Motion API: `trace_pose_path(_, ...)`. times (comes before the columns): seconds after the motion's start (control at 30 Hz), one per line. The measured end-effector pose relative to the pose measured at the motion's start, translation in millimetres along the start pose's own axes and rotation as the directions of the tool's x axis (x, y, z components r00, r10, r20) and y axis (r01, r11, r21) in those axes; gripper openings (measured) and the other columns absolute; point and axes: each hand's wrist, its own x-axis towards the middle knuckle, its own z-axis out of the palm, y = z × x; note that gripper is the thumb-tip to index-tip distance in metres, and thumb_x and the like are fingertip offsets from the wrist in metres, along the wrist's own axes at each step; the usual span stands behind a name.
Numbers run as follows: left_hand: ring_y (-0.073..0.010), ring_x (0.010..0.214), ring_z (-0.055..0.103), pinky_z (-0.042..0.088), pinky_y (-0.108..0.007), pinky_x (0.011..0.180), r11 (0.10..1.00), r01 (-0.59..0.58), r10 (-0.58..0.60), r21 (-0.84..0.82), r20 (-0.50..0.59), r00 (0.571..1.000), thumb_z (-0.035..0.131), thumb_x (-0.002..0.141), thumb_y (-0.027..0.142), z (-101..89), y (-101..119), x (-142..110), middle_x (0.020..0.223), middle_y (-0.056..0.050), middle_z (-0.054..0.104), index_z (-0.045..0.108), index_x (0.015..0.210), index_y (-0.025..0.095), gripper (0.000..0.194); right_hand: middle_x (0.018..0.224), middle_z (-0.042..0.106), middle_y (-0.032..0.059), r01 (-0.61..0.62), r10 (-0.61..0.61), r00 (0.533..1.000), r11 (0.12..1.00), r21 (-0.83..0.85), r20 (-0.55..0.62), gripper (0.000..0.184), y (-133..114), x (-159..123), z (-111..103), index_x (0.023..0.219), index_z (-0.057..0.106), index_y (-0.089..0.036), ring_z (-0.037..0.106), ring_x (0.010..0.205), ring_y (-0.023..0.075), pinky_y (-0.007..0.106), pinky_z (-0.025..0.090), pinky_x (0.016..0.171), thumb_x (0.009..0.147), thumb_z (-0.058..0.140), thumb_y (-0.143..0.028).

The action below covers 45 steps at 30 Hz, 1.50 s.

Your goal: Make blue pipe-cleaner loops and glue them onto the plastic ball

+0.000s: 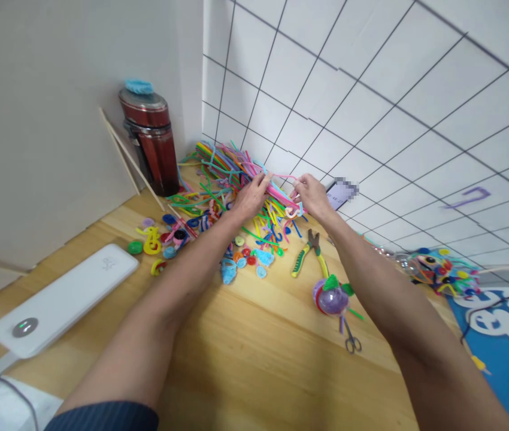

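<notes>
My right hand (312, 193) pinches one end of a pink pipe cleaner (284, 176) at the back of the table, beside the tiled wall. The pipe cleaner runs left to the fingertips of my left hand (253, 195), which are closed on it just over a heap of coloured pipe cleaners (225, 160). Loose pink pieces lie beneath both hands. A small curled pale pink piece (291, 212) is below my right hand. Green-and-yellow pliers (311, 251) lie with handles spread near my right forearm. Buttons and blue felt-like scraps (229, 270) are scattered below my left wrist.
A dark red flask (158, 146) stands in the left corner by thin wooden sticks (124, 152). On the left lies a white power bank (66, 299). A purple ornament (332, 299) and scissors (353, 343) sit near my right arm. A phone (342, 194) leans against the wall.
</notes>
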Motion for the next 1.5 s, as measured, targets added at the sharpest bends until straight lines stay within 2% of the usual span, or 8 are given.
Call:
trace_pose_path(0.13,-0.0349,0.138,0.063,0.052,-0.044,0.112,1.0,0.005,-0.005,-0.011,0.01,1.0,0.052,0.1,0.014,1.5,-1.6,-0.1,0.165,-0.012,0.05,0.059,0.153,0.027,0.055,0.074,0.074,-0.0011,0.037,-0.037,0.999,0.999,-0.009,0.0,0.011,0.9,1.4,2.3,0.088,0.057,-0.024,0.071,0.069,0.0184,0.031,0.054,0.079,0.099,0.055,-0.025)
trace_pose_path(0.37,-0.0312,0.131,0.064,0.049,-0.04,0.112,0.997,0.006,-0.012,0.077,0.074,0.997,0.044,0.106,0.022,-4.3,1.6,-2.8,0.159,-0.01,0.056,0.071,0.135,0.025,0.041,0.071,0.074,-0.0012,0.131,-0.131,0.991,0.991,-0.004,-0.031,0.014,-2.6,2.7,2.6,0.078,0.063,-0.023,0.068,0.068,0.0177,0.028,0.049,0.07,0.092,0.063,-0.026)
trace_pose_path(0.57,-0.0327,0.131,0.064,0.049,-0.043,0.112,0.999,-0.002,-0.001,0.053,0.071,0.997,0.046,0.104,0.024,-4.3,0.9,-2.1,0.157,-0.012,0.058,0.076,0.13,0.023,0.04,0.074,0.076,-0.0012,0.087,-0.092,0.996,0.977,0.195,0.016,0.013,-4.4,5.5,4.4,0.078,0.063,-0.022,0.07,0.061,0.0146,0.025,0.051,0.063,0.091,0.065,-0.024)
trace_pose_path(0.83,-0.0359,0.132,0.066,0.051,-0.047,0.111,0.997,-0.021,0.017,0.08,0.06,0.998,0.045,0.1,0.017,-1.8,-0.8,-0.8,0.16,-0.015,0.056,0.076,0.134,0.02,0.045,0.074,0.074,-0.0011,-0.018,-0.064,0.982,0.902,0.432,0.175,0.02,-6.8,7.4,22.4,0.079,0.06,-0.021,0.067,0.057,0.0101,0.019,0.052,0.053,0.093,0.072,-0.026)
trace_pose_path(1.03,-0.034,0.133,0.066,0.053,-0.046,0.11,0.991,-0.079,0.074,0.111,0.045,0.996,0.046,0.1,0.016,3.2,-7.5,0.3,0.156,-0.017,0.06,0.077,0.13,0.02,0.044,0.077,0.074,-0.0018,0.019,-0.093,0.989,0.854,0.52,0.117,0.023,-19.7,11.6,18.8,0.081,0.059,-0.022,0.069,0.062,0.0098,0.018,0.052,0.057,0.093,0.075,-0.032)
trace_pose_path(1.17,-0.0364,0.134,0.066,0.054,-0.05,0.112,0.997,-0.059,0.059,0.044,0.016,0.998,0.051,0.096,0.017,6.3,-10.7,1.2,0.157,-0.013,0.06,0.077,0.132,0.024,0.044,0.074,0.073,-0.0027,0.066,-0.09,0.995,0.92,0.386,0.045,0.019,-20.5,11.2,8.0,0.079,0.061,-0.022,0.062,0.058,0.0107,0.021,0.046,0.057,0.094,0.069,-0.031)
trace_pose_path(1.3,-0.0372,0.136,0.065,0.052,-0.05,0.115,0.999,-0.051,0.051,0.004,0.002,0.999,0.05,0.097,0.021,8.7,-13.2,2.7,0.156,-0.015,0.061,0.075,0.133,0.023,0.044,0.069,0.071,-0.0018,0.149,-0.148,0.989,0.986,0.069,-0.023,0.018,-16.0,3.2,-6.1,0.081,0.069,-0.021,0.061,0.064,0.0154,0.028,0.046,0.068,0.096,0.063,-0.03)
trace_pose_path(1.5,-0.033,0.135,0.065,0.051,-0.042,0.117,0.997,-0.055,0.052,-0.061,-0.045,0.998,0.052,0.099,0.031,13.2,-22.8,4.0,0.155,-0.013,0.062,0.07,0.137,0.023,0.043,0.09,0.078,0.0061,0.276,-0.284,0.958,0.887,-0.37,0.036,0.023,-8.6,-15.0,-34.9,0.097,0.079,-0.019,0.067,0.088,0.0239,0.035,0.045,0.081,0.098,0.06,-0.031)
